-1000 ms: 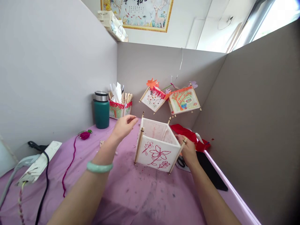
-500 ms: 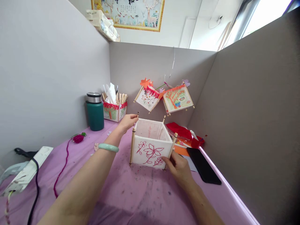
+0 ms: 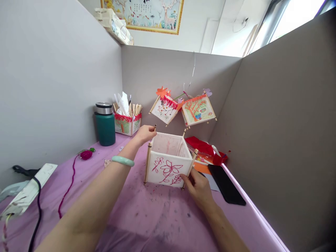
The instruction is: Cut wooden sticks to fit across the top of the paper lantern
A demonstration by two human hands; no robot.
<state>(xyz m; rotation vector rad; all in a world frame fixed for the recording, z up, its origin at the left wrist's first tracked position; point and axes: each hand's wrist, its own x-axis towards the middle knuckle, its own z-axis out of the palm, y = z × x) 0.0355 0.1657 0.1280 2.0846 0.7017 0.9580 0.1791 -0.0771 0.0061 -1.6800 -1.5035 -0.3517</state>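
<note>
An open-topped white fabric box [image 3: 168, 169] with wooden sticks at its corners stands on the pink-purple cloth [image 3: 147, 217]. Its near side shows magenta flower drawings. My left hand [image 3: 146, 134] pinches the far left corner stick, its wrist wearing a pale green bangle [image 3: 123, 161]. At the near right corner, my right hand [image 3: 196, 184] grips the box low down, with the thumb on the drawn face and the other fingers behind the stick, partly hidden.
Behind the box hang two decorated lanterns [image 3: 165, 110]. A green bottle [image 3: 105, 126] and a stick holder [image 3: 127, 125] stand back left; a power strip [image 3: 28, 190] and yarn [image 3: 86, 154] lie left. Red felt [image 3: 200, 146] and a black phone [image 3: 226, 184] are on the right.
The view has shifted slightly. Both hands keep their hold on the box, and its near side has come round or up very slightly.
</note>
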